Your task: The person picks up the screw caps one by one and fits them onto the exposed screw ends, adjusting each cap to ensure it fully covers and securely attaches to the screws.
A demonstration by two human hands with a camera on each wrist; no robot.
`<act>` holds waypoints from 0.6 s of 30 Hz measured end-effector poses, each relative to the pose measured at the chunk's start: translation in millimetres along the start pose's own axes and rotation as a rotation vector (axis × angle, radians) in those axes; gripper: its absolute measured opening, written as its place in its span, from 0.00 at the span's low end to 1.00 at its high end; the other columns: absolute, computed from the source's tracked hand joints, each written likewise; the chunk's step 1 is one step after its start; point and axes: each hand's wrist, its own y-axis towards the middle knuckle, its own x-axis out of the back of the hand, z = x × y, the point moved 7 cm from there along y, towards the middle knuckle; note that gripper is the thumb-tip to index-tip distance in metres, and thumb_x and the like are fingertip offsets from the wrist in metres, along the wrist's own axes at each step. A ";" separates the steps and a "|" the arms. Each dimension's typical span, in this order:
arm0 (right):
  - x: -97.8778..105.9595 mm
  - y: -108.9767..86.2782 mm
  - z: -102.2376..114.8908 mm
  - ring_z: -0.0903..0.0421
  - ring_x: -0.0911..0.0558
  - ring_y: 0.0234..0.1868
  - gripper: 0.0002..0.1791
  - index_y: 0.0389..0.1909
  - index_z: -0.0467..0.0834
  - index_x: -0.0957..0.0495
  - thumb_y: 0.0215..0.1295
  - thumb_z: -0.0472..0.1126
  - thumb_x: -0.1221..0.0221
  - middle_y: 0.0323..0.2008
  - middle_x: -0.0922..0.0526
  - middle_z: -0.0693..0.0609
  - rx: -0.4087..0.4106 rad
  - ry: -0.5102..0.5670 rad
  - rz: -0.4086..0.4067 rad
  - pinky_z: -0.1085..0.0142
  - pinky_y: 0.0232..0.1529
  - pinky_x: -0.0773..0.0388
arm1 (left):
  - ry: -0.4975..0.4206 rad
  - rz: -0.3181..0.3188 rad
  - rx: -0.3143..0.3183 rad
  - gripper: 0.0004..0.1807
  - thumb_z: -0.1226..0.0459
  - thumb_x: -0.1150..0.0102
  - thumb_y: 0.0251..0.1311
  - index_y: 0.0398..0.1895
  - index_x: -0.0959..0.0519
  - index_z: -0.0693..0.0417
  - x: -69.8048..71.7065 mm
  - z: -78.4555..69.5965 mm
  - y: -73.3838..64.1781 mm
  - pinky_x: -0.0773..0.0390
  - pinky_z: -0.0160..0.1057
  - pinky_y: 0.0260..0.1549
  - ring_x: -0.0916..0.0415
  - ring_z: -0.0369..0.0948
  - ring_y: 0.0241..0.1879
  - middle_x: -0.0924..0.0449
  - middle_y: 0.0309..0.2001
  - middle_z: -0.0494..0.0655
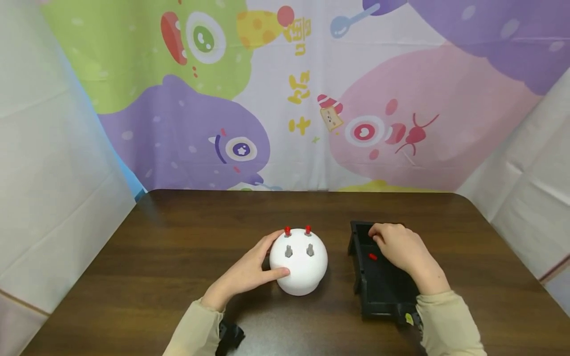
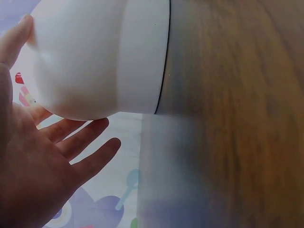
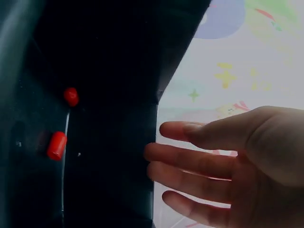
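Note:
A white round body (image 1: 299,277) with a flat base stands on the table. Two red-capped toggle switches and two bare metal toggle switches are on its upper face. My left hand (image 1: 251,269) holds its left side, thumb in front and fingers behind; in the left wrist view the fingers lie along the curve. My right hand (image 1: 403,247) is over the far end of a black tray (image 1: 378,294), thumb and forefinger close together, nothing visible between them. In the right wrist view, two small red caps, one cap (image 3: 57,146) nearer and another cap (image 3: 71,97), lie inside the tray.
The brown wooden table (image 1: 178,267) carries everything. A cartoon-printed curtain (image 1: 294,158) hangs behind its far edge, with white fabric at both sides. A black strap (image 1: 229,337) shows by the left sleeve.

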 end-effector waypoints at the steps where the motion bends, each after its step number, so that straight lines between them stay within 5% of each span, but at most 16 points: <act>1: -2.0 0.5 0.8 0.53 0.21 0.30 0.09 0.41 0.42 0.21 0.62 0.37 0.46 0.36 0.18 0.47 -0.001 0.003 0.013 0.56 0.29 0.25 | 0.000 -0.001 -0.001 0.47 0.38 0.40 0.45 0.68 0.50 0.32 0.3 0.2 -0.1 0.37 0.50 0.57 0.41 0.39 0.63 0.45 0.66 0.37; 18: -11.4 -1.6 2.9 0.46 0.21 0.41 0.13 0.44 0.40 0.22 0.64 0.33 0.52 0.41 0.19 0.44 0.002 0.025 0.161 0.53 0.37 0.25 | -0.004 -0.010 -0.008 0.47 0.37 0.40 0.44 0.68 0.50 0.32 0.9 -0.7 -1.1 0.36 0.50 0.57 0.40 0.39 0.62 0.45 0.66 0.37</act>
